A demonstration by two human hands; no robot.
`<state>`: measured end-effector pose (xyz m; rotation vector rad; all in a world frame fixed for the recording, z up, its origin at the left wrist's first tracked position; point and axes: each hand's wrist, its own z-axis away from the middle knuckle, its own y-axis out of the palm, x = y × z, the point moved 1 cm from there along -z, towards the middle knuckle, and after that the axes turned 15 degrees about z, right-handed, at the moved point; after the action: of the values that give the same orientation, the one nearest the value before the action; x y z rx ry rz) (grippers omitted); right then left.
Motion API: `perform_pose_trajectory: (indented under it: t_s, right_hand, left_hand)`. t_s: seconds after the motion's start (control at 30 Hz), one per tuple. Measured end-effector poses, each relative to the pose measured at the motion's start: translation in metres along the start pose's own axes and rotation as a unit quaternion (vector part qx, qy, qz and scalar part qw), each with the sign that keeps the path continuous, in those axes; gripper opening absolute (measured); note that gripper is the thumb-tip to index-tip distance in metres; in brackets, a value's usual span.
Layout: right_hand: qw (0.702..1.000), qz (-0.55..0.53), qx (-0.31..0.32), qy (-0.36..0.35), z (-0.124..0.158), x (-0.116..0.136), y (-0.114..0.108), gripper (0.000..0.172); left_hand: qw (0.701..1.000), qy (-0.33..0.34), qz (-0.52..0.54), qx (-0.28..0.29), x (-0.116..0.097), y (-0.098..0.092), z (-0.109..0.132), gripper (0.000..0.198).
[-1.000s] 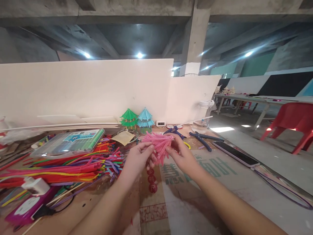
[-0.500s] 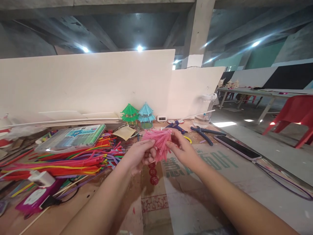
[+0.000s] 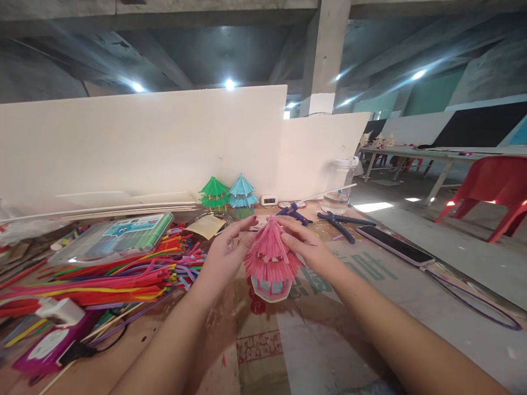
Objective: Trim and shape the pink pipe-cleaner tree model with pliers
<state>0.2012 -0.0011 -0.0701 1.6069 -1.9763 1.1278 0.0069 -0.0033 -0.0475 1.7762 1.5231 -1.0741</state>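
Note:
A small pink pagoda model (image 3: 273, 269) stands upright before me. It has two tiers of fuzzy pipe-cleaner roofing and a pale many-sided base with thin pink posts. On its right side my right hand (image 3: 307, 241) grips the upper roof, the thumb in front and the fingers behind. Close by its left side is my left hand (image 3: 230, 247), fingers stretched toward the roof top; whether they touch it I cannot tell. Behind stand a green pagoda model (image 3: 214, 193) and a light blue one (image 3: 242, 192), both of similar build.
Bundles of coloured pipe cleaners (image 3: 123, 277) and a plastic case of markers (image 3: 119, 236) lie left, near a purple power strip (image 3: 53, 343). At the back are a blue glue gun (image 3: 295, 213), pliers (image 3: 340, 225) and a water jug (image 3: 340, 186). A phone (image 3: 395, 246) lies right.
The pink pagoda has turned from tilted to upright, so its two roofs and base now show. My left fingers have loosened and stretched out; my right hand stays at the roof.

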Motion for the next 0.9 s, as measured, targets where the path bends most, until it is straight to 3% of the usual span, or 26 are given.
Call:
perform_pose_trajectory:
  t_s: [0.07, 0.17, 0.3, 0.4, 0.53, 0.7, 0.8, 0.9]
  right_hand:
    - [0.999, 0.03, -0.011, -0.025, 0.0, 0.002, 0.003, 0.041]
    - [0.999, 0.037, -0.023, 0.008, 0.001, 0.003, 0.012, 0.039]
    - [0.993, 0.031, -0.081, 0.079, 0.002, 0.002, 0.02, 0.039]
    - [0.983, 0.054, -0.139, 0.111, 0.002, 0.008, 0.015, 0.032]
    - [0.984, -0.057, -0.007, 0.17, 0.004, 0.02, 0.014, 0.049]
    - [0.936, -0.199, 0.161, 0.241, 0.014, 0.029, 0.03, 0.062]
    - [0.912, -0.271, 0.17, 0.257, 0.019, 0.03, 0.042, 0.066]
    - [0.884, -0.355, 0.141, 0.272, 0.023, 0.032, 0.053, 0.046]
  left_hand:
    - [0.999, 0.019, 0.013, 0.025, -0.002, 0.004, 0.002, 0.048]
    - [0.999, 0.033, 0.002, 0.015, -0.007, 0.003, 0.001, 0.044]
    - [0.999, 0.026, -0.004, -0.046, -0.012, -0.007, -0.005, 0.033]
    - [0.992, -0.027, 0.07, -0.106, -0.012, -0.017, -0.009, 0.04]
    - [0.972, -0.067, 0.141, -0.178, -0.008, -0.023, -0.011, 0.051]
    - [0.967, -0.033, 0.129, -0.215, -0.003, -0.019, -0.008, 0.044]
    - [0.97, -0.016, 0.113, -0.214, -0.005, -0.011, -0.004, 0.035]
    - [0.977, 0.006, 0.093, -0.193, -0.008, -0.004, 0.0, 0.026]
